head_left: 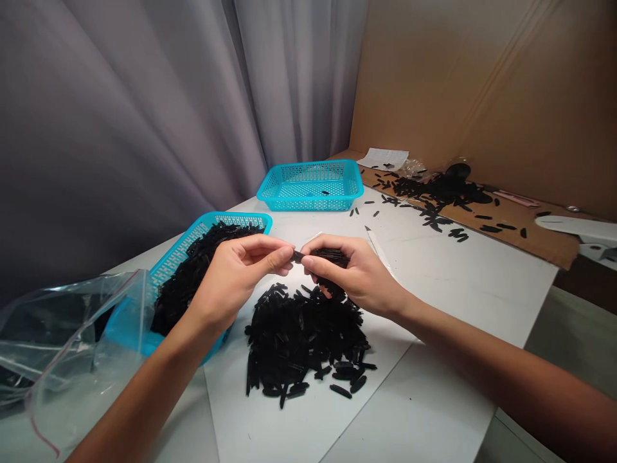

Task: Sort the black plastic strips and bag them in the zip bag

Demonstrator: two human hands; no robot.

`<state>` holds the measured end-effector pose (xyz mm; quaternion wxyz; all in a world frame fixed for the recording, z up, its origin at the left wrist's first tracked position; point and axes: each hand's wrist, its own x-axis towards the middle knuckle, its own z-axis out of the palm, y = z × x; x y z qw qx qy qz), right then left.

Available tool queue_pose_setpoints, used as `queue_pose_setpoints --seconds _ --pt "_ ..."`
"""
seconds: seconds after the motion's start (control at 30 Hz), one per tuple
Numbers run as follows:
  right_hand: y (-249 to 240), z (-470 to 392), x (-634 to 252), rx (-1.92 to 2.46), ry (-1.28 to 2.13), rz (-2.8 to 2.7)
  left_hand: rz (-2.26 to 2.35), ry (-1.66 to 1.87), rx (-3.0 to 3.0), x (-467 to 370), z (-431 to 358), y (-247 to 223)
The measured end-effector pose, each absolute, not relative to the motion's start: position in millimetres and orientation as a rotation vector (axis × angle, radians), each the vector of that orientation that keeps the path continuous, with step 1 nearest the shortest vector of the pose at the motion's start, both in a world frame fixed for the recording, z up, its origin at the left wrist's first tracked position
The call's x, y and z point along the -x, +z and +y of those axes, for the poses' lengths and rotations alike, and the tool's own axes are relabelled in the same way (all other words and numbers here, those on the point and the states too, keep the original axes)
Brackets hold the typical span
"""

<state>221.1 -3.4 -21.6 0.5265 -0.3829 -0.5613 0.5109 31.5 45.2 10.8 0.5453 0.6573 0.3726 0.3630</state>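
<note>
My left hand (245, 267) pinches one end of a small black oblong piece (297, 256) between thumb and fingertips. The other end of that piece meets the thumb of my right hand (359, 273). Curled inside my right hand is a bundle of similar black pieces (331, 258), stacked close together. Below both hands a loose heap of black pieces (308, 331) lies on a white sheet (270, 427). To the left, a blue basket (168, 257) is filled with more of them, partly hidden by my left forearm.
A second blue basket (308, 204) stands at the back with a single black piece in it. Scattered black pieces (434, 190) cover cardboard at the right rear, near a white-handled tool (578, 226). A clear plastic bag (81, 347) lies at the left. Curtain and cardboard wall bound the table.
</note>
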Motion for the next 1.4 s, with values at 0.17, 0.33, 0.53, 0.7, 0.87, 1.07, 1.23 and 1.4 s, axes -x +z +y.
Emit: queue_pose_setpoints --seconds 0.17,0.33,0.53,0.7,0.87,1.07,1.23,1.4 --pt "-22 -5 -222 0.829 1.211 -1.371 0.860 0.779 -1.488 -30 43 16" --pt "-27 -3 -223 0.720 1.306 -1.313 0.785 0.687 -1.386 -30 42 17" --pt "-29 -2 -221 0.592 1.463 -1.192 0.742 0.636 -1.307 -29 40 18" --pt "-27 -2 -221 0.611 1.439 -1.216 0.725 0.615 -1.328 -28 40 20" --pt "-28 -2 -221 0.914 0.926 -1.517 0.829 0.740 -1.582 -27 42 20" --pt "-37 -1 -221 0.937 0.046 -1.837 0.920 0.702 -1.631 -29 42 18" --pt "-39 -1 -224 0.897 -0.404 -1.971 0.933 0.674 -1.408 -30 43 14" --pt "-32 -7 -227 0.806 -0.763 -2.120 0.901 0.605 -1.283 -28 43 15"
